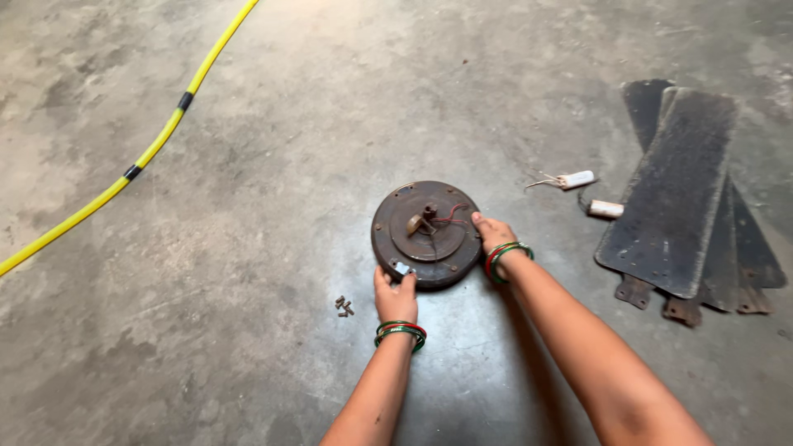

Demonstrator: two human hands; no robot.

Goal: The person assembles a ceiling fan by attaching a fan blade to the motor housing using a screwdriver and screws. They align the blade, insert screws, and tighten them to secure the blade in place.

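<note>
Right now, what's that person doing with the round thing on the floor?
A person grips a round, rusty fan motor lying flat on the concrete floor. The left hand holds its near edge, the right hand its right edge. Small screws lie to the left, and dark fan blades are stacked to the right.
</note>
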